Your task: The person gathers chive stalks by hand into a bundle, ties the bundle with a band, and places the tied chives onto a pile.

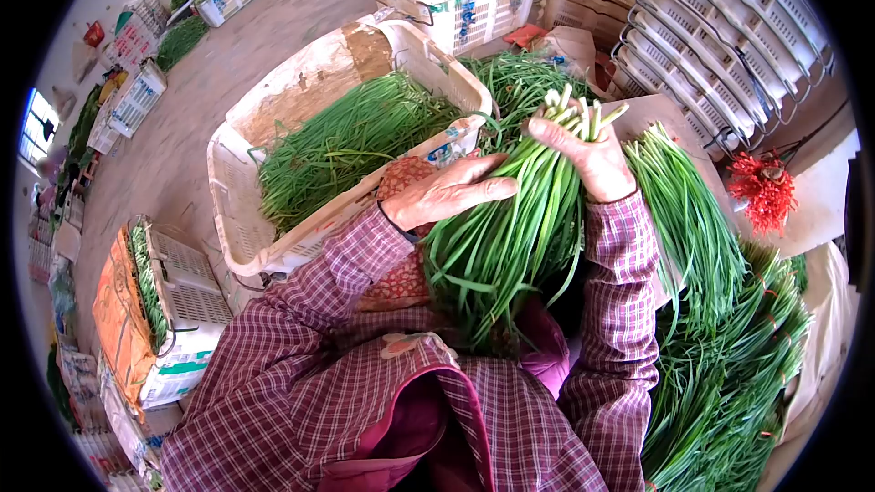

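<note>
My right hand (592, 159) is closed around the pale stem ends of a bunch of garlic chives (510, 228), whose green leaves hang toward my lap. Fingers stretched out and thumb apart, my left hand (451, 189) lies against the left side of the leaves. A sheaf of chives (688, 219) rests on a board just right of my right hand. Beyond the held bunch is a loose heap of chives (524, 82). To the left stands a white plastic crate (239, 219) with more chives (355, 141) inside.
Banded bundles of chives (729, 374) are piled at my right. Red ties (764, 193) hang near the board. Stacked white crates (720, 27) rise at the far right; another crate (456, 0) stands ahead. A crate with an orange cover (123, 319) is at left.
</note>
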Tool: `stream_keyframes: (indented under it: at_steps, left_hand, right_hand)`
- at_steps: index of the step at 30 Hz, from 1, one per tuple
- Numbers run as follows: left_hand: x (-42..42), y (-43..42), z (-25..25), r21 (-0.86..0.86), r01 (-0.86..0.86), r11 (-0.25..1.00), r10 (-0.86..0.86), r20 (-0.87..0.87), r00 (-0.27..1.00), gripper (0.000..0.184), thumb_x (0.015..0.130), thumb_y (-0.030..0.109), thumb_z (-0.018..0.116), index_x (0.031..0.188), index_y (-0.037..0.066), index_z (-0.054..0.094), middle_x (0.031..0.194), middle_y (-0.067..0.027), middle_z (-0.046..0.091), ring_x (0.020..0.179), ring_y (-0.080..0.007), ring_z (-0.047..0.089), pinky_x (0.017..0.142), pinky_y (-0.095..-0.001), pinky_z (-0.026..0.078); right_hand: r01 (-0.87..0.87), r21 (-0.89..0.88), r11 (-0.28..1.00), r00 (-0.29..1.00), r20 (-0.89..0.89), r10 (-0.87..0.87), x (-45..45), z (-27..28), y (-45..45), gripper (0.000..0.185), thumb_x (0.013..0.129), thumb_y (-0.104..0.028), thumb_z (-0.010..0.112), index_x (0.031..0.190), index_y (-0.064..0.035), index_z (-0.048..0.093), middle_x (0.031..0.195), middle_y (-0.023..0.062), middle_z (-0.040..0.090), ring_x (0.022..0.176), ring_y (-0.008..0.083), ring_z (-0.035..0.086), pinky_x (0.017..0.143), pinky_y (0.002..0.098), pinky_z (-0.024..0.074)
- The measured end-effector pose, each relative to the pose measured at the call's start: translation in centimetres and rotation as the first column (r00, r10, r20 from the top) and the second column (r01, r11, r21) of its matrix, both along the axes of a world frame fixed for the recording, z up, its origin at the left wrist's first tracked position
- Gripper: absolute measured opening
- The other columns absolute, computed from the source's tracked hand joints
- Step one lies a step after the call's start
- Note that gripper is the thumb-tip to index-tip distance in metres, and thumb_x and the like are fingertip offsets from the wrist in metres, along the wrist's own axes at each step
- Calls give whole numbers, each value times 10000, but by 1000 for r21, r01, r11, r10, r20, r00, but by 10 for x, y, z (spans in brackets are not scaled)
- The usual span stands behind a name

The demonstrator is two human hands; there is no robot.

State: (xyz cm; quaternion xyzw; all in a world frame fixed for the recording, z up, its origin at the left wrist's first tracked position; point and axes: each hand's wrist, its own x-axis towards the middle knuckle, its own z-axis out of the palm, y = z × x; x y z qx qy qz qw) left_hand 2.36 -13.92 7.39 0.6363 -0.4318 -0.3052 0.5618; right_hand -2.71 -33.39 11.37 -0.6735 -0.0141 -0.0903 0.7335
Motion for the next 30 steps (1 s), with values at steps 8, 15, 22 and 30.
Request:
stream_keyframes:
  at_steps: [8,15,22,30]
  left_hand:
    - [16,15,-41,294,-268,917,149,372,916,388,935,326,496,945,-60,531,679,-57,459,629,-138,424,610,-330,388]
    - [52,76,18,406,-117,906,-34,347,937,448,847,219,639,1225,1,542,1050,-142,640,932,-199,612,786,-347,524]
    - [37,53,124,-362,-142,921,227,204,952,744,758,408,705,1331,16,438,1265,-174,534,1175,-259,521,1010,-379,409]
    - [-16,-15,54,-280,-124,952,-82,-622,779,812,763,304,743,1385,25,301,1235,-135,518,1096,-209,546,939,-354,475]
  right_hand:
    - [469,0,883,787,453,-418,-16,91,-55,335,710,-217,804,955,-57,641,850,69,673,759,138,631,739,290,512]
    - [681,-359,638,701,574,-424,-6,102,-99,440,718,-403,756,970,-62,641,834,71,659,742,155,621,746,341,506]
    - [141,-266,954,970,229,-79,-12,91,-16,354,739,-263,754,973,-23,639,833,74,665,741,122,622,714,266,510]
    - [-70,-25,997,984,165,74,-6,40,35,416,737,-114,775,1080,4,571,907,53,648,811,122,615,752,259,503]
